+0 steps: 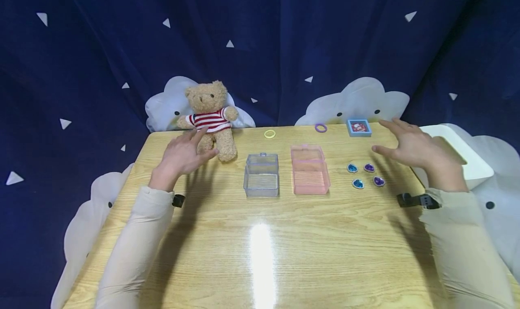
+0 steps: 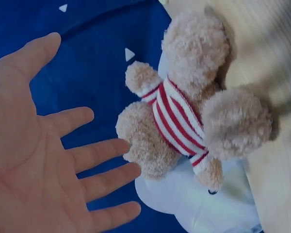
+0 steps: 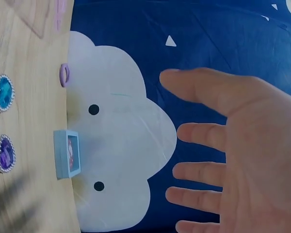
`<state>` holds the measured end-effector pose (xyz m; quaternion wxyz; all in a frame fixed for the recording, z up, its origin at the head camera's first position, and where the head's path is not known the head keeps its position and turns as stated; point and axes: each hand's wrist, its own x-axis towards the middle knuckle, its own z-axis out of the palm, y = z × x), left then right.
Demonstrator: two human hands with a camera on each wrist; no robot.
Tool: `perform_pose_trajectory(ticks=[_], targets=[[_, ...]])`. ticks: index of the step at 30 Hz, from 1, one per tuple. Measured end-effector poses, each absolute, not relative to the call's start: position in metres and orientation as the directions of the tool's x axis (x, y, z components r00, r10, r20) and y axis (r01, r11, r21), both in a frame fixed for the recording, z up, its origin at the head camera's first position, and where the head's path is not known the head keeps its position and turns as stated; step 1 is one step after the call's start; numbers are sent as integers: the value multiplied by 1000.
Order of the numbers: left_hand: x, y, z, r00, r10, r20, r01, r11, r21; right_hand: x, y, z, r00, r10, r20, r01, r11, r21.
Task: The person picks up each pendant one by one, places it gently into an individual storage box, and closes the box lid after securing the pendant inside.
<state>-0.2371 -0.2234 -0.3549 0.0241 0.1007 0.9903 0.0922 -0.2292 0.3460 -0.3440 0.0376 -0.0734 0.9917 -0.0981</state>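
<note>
My left hand is raised near the teddy bear, fingers spread and nothing held. The bear wears a red-and-white striped shirt and sits at the table's back left. In the left wrist view the palm faces the bear's side. On the right my other hand also hovers with straight fingers and no object. Nearest to it are blue gems, purple gems and a small light-blue framed box. The right wrist view shows that palm beyond the framed box.
A clear lidded box and a pink one stand lid-up in the middle. Behind them lie a yellow ring and a purple ring. A white bin sits at the right edge. A dark blue curtain hangs behind the table.
</note>
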Motion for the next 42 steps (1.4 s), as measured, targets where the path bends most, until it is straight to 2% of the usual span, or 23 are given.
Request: perform_pose_trajectory(ticks=[7,14,26,36,42], targets=[[-237,-214,-360,-975,224,2,215,933,288,-231,342,-348,-982,-174,-70,-154,962,-227],[-236,-201,-365,-961,260,96,277,873,402,-235,340,-354,-977,-198,-81,-172,952,-253],[-233,-168,-380,-935,277,220,353,761,545,-237,332,-365,-976,-216,-29,-198,936,-292],[-227,-133,-394,-910,309,277,415,689,595,-240,327,-377,-971,-236,-28,-214,918,-334],[-222,-115,-401,-907,332,261,420,652,631,-241,326,-384,-969,-241,-50,-209,912,-354]])
